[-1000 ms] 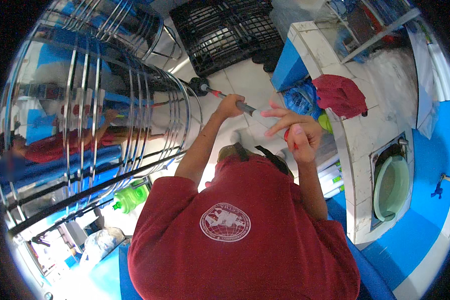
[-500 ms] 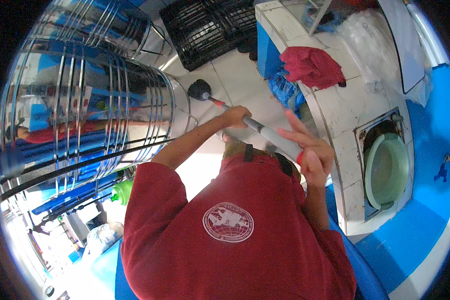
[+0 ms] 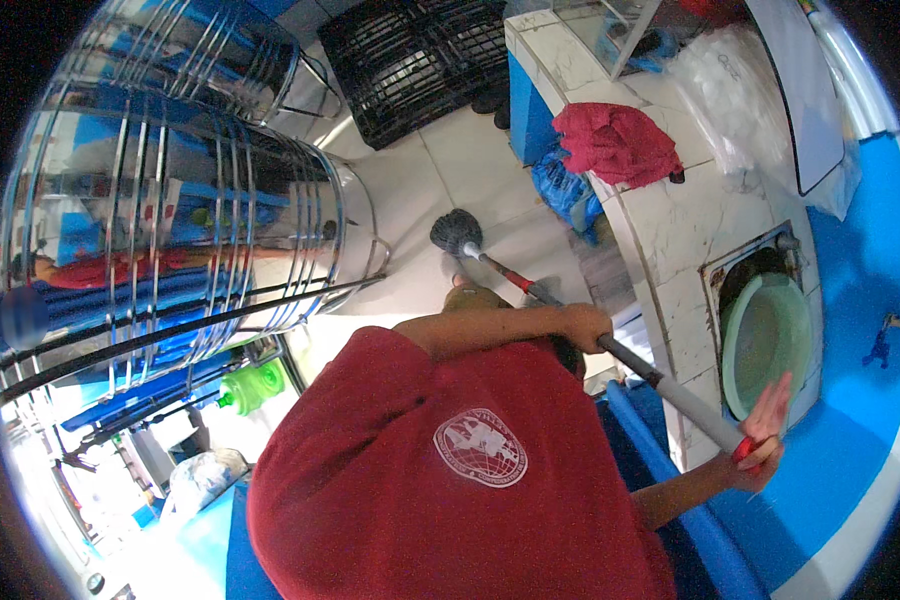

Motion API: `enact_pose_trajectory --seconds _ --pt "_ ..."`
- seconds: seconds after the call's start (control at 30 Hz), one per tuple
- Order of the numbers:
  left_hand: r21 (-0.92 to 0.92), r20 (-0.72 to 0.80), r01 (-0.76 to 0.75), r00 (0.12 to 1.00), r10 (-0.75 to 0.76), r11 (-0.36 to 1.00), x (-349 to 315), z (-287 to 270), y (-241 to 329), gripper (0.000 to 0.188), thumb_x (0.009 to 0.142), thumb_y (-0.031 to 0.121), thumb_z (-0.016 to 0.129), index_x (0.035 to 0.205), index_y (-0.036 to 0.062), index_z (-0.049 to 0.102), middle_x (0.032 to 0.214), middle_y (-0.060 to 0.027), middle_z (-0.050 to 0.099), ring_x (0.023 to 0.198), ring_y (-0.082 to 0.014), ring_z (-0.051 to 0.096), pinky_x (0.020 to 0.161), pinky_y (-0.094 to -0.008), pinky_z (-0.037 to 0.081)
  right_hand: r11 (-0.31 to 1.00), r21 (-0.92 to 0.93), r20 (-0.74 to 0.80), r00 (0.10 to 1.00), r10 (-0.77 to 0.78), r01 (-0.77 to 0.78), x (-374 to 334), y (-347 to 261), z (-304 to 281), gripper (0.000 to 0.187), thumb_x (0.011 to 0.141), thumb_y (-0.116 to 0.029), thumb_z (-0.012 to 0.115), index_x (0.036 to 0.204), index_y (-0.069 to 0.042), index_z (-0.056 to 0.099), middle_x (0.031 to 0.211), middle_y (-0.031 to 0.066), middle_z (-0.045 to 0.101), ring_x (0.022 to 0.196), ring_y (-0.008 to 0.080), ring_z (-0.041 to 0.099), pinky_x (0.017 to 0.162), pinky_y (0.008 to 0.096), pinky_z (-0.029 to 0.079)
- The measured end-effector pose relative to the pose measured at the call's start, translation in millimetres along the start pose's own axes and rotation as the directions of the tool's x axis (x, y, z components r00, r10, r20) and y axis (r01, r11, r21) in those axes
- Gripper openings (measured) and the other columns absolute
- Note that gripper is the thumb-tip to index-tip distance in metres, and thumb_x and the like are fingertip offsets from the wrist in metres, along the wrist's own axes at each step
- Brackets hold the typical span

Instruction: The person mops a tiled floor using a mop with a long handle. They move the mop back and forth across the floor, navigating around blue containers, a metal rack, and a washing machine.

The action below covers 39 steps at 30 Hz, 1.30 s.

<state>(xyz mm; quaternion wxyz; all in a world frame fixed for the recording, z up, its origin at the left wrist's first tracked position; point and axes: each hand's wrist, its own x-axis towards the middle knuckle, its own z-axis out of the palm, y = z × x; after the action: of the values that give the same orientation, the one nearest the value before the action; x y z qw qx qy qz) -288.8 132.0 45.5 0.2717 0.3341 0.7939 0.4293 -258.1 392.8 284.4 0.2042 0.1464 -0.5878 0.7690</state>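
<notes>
A long-handled mop (image 3: 698,408) with a dark, round, stringy head slants across the view. Its head rests on the pale tiled floor (image 3: 420,185) ahead of my feet. My left hand (image 3: 584,328) is closed round the middle of the grey pole, the arm reaching across my red shirt. At the upper end, beside a red band, my right hand (image 3: 763,440) holds the pole; some of its fingers stretch out straight while the others seem curled at the handle. That hand lies near a pale green basin (image 3: 767,345) set in an opening in the tiled counter.
Large shiny metal cylinders (image 3: 185,200) with wire rails stand at left. A black plastic pallet (image 3: 415,60) lies ahead. The tiled counter (image 3: 685,230) on the right carries a red cloth (image 3: 618,143) and clear plastic bags (image 3: 725,95). A blue plastic bag (image 3: 567,190) hangs beside it.
Both hands have moved right and back with the pole. The mop head has slid right and closer to my feet. My torso has turned slightly.
</notes>
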Motion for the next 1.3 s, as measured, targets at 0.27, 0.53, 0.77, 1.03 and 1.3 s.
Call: enact_pose_trajectory --seconds 0.27,0.53,0.77,1.03,1.3 --pt "0.068 0.038 0.025 0.999 -0.027 0.997 -39 -36 -11 0.016 0.061 0.025 0.061 0.061 0.0091 0.059 0.067 -0.0151 0.061 0.069 -0.0351 0.061 0.064 -0.0476 0.047 0.928 0.370 -0.003 0.999 -0.040 0.038 -23 -1 79 0.049 0.090 -0.024 0.036 0.048 0.000 0.039 0.131 0.0378 0.033 0.129 0.0558 0.010 0.103 0.0668 0.014" --pt "0.184 -0.081 0.041 0.996 -0.027 0.982 -112 -100 -39 0.020 0.057 0.026 0.065 0.069 0.0100 0.064 0.072 -0.0161 0.062 0.075 -0.0353 0.061 0.066 -0.0473 0.048 0.983 0.161 0.312 0.940 -0.136 0.089 -18 9 156 0.046 0.091 -0.028 0.037 0.055 0.000 0.044 0.086 0.0257 0.055 0.111 0.0517 0.042 0.094 0.0665 0.034" --pt "0.202 -0.376 0.308 0.901 -0.217 0.930 -181 -184 -145 0.029 0.060 0.024 0.063 0.087 0.0122 0.066 0.085 -0.0142 0.063 0.085 -0.0343 0.059 0.074 -0.0456 0.046 0.991 0.127 0.337 0.941 0.001 -0.046 1 124 272 0.043 0.086 -0.028 0.034 0.048 -0.008 0.036 0.073 0.0176 0.056 0.095 0.0365 0.050 0.095 0.0637 0.032" --pt "0.006 -0.841 0.334 0.511 -0.176 0.943 -300 -221 -220 0.013 0.069 0.016 0.062 0.067 0.0049 0.054 0.068 -0.0156 0.057 0.070 -0.0363 0.056 0.064 -0.0444 0.041 0.965 -0.026 0.626 0.749 0.218 -0.259 -26 152 427 0.055 0.090 -0.035 0.038 0.044 -0.006 0.042 0.085 0.0219 0.064 0.097 0.0349 0.055 0.085 0.0470 0.042" --pt "0.005 -0.820 0.410 0.524 -0.231 0.912 -307 -221 -229 0.020 0.073 0.021 0.063 0.069 0.0035 0.055 0.069 -0.0163 0.057 0.071 -0.0366 0.056 0.064 -0.0447 0.041 0.929 0.093 0.642 0.735 0.218 -0.357 -30 142 438 0.031 0.091 -0.019 0.035 0.076 0.002 0.051 0.122 0.0296 0.049 0.117 0.0384 0.046 0.099 0.0462 0.031"
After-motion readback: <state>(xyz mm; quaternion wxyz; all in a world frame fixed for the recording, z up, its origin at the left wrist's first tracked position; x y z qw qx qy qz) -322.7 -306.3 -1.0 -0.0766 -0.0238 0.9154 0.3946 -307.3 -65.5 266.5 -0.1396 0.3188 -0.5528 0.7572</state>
